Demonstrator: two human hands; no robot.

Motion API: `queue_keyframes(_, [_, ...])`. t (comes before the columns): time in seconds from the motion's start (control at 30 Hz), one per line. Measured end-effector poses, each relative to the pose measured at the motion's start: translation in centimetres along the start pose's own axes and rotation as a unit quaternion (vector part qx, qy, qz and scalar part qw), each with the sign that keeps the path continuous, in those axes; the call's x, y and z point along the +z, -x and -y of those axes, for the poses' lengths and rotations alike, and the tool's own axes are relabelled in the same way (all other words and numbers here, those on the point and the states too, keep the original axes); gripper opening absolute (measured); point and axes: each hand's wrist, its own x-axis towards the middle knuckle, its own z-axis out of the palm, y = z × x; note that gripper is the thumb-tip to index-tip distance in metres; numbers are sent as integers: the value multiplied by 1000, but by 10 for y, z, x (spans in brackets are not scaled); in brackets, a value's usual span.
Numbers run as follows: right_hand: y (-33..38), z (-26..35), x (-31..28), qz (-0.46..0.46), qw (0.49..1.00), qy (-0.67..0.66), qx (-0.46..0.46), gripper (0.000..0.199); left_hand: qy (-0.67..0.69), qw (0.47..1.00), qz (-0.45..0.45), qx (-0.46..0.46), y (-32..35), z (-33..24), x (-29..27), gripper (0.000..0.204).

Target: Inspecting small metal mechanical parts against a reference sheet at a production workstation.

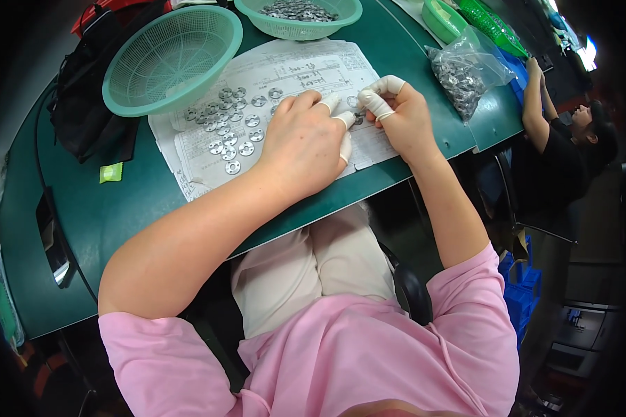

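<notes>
Small round metal discs with holes (232, 167) lie in a loose group on printed paper sheets (285, 73) on the green table. My left hand (302, 142) rests palm down on the paper, right of this group, its bent fingers apart and several tips in white finger cots. Close by on its right, my right hand (403, 118) has its thumb and forefinger, also in white cots, pressed together. A metal disc (352, 102) shows at these fingertips, partly hidden; the pinch seems to hold its edge. A few dark discs sit between the two hands.
Behind the sheets stand a pale green mesh basket (174, 62) and another basket (299, 28) holding metal parts. A clear bag of metal parts (462, 73) lies to the right. A yellow-green packet (110, 173) and a black bag (83, 97) are leftward. Another person (563, 139) sits at right.
</notes>
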Motion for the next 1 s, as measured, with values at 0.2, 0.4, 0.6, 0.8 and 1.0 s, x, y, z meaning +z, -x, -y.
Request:
queue_keyframes(0.2, [3,-2,3,-12,997,64,-34,13,-6,1000,7,-5,0,-1,1,24])
queue_keyframes(0.4, [3,-4,5,-23,964,198,-177,15,8,1000,20,-12,-2,1,1,25])
queue_keyframes(0.6, [0,-4,9,-25,966,196,-169,15,-3,1000,5,-2,0,4,1,25])
queue_keyframes(0.8, [3,-6,4,-33,977,161,-139,14,-16,1000,15,1,-1,0,3,23])
queue_keyframes(1.0, [2,-5,3,-12,979,157,-128,13,-27,999,21,-2,1,-2,0,20])
